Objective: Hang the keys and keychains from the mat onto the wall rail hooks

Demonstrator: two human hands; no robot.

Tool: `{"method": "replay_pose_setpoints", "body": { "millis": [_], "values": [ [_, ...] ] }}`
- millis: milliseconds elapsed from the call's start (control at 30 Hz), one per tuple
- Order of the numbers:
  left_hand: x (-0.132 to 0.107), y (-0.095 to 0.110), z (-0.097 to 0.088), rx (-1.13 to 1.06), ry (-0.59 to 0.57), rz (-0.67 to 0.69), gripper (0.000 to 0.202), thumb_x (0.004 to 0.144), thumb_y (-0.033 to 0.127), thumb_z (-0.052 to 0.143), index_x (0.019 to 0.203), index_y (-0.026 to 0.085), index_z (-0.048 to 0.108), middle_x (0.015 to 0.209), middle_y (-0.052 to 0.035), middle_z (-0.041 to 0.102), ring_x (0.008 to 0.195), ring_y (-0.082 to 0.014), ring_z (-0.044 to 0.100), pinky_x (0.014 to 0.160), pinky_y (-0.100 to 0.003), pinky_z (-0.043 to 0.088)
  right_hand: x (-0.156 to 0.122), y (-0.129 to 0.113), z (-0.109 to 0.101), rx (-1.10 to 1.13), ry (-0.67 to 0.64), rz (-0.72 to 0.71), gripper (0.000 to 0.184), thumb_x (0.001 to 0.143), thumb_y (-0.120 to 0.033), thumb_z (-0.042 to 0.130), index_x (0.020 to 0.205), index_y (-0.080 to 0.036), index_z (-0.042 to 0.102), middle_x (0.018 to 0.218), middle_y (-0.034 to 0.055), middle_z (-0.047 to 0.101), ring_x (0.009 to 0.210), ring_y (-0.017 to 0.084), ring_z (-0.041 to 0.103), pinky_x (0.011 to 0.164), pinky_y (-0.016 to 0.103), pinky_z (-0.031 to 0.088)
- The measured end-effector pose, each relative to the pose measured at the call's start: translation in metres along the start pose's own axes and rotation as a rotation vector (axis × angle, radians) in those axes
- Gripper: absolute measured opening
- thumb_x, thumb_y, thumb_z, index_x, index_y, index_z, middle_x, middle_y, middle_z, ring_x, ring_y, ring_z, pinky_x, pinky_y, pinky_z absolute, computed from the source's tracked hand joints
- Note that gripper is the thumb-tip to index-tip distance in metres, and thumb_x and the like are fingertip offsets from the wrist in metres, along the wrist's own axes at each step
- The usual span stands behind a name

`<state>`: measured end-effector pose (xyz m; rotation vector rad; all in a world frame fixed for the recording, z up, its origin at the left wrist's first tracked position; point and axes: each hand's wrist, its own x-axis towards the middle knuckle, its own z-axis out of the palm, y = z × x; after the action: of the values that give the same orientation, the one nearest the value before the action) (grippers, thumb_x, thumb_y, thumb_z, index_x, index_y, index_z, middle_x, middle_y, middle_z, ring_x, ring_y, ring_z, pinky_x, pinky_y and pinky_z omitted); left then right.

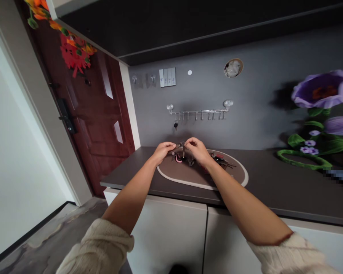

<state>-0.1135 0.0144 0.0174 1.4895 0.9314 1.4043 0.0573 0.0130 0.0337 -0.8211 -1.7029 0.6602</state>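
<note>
Above an oval brown mat (171, 173) with a pale rim, both my hands work on one small set of keys (183, 152). My left hand (163, 151) is closed in a pinch at the set's left side. Thumb and fingers of my right hand (197, 149) pinch the ring at its other side. Beneath them on the mat lie a pink curved piece (178, 158) and some small metal bits. A pile of keys (221, 160), with red and black parts, lies to the right, partly covered by my right hand and forearm.
On the grey wall is a clear rail with several hooks (200, 112); a dark key fob (175, 125) hangs at its left end. Purple artificial flowers (321, 91) stand on the right of the counter (265, 179). A black shelf (188, 26) hangs overhead; a dark red door (103, 114) is left.
</note>
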Motion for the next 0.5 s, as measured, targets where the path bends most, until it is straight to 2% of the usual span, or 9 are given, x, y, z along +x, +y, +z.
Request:
{"method": "replay_pose_setpoints", "body": {
  "millis": [167, 300, 367, 500],
  "values": [
    [-0.004, -0.001, 0.002, 0.122, -0.076, 0.006, 0.035, 0.06, 0.04, 0.066, 0.081, 0.012, 0.063, 0.062, -0.0013, 0.06, 0.052, -0.0075, 0.049, 0.054, -0.021, 0.038, -0.001, -0.005, -0.003, 0.089, -0.001, 0.064, 0.014, 0.065, -0.03, 0.048, 0.069, -0.017, 0.051, 0.063, -0.0026, 0.051, 0.059, 0.01, 0.045, 0.058, 0.02, 0.036],
    [-0.005, -0.001, 0.002, 0.192, -0.168, 0.033, 0.037, 0.063, 0.043, 0.062, 0.081, 0.01, 0.062, 0.057, -0.0003, 0.057, 0.048, -0.0067, 0.046, 0.052, -0.021, 0.037, 0.0, -0.001, -0.002, 0.255, -0.019, 0.077, 0.013, 0.063, -0.03, 0.051, 0.067, -0.018, 0.05, 0.062, -0.0039, 0.049, 0.059, 0.009, 0.043, 0.058, 0.021, 0.034],
    [-0.004, -0.001, 0.003, 0.223, -0.146, 0.07, 0.036, 0.063, 0.041, 0.062, 0.083, 0.011, 0.063, 0.064, -0.0022, 0.061, 0.054, -0.0082, 0.05, 0.057, -0.022, 0.04, 0.002, 0.004, -0.003, 0.331, -0.014, 0.073, 0.013, 0.063, -0.03, 0.051, 0.067, -0.018, 0.05, 0.062, -0.0041, 0.049, 0.059, 0.009, 0.043, 0.058, 0.021, 0.033],
    [0.0, -0.003, 0.002, 0.317, -0.015, 0.153, 0.03, 0.064, 0.035, 0.062, 0.083, 0.012, 0.064, 0.078, -0.0048, 0.064, 0.068, -0.011, 0.054, 0.067, -0.024, 0.041, 0.007, 0.01, -0.006, 0.393, 0.045, 0.076, 0.012, 0.061, -0.029, 0.054, 0.064, -0.018, 0.05, 0.06, -0.0046, 0.048, 0.059, 0.009, 0.042, 0.058, 0.022, 0.032]
  ]
}}
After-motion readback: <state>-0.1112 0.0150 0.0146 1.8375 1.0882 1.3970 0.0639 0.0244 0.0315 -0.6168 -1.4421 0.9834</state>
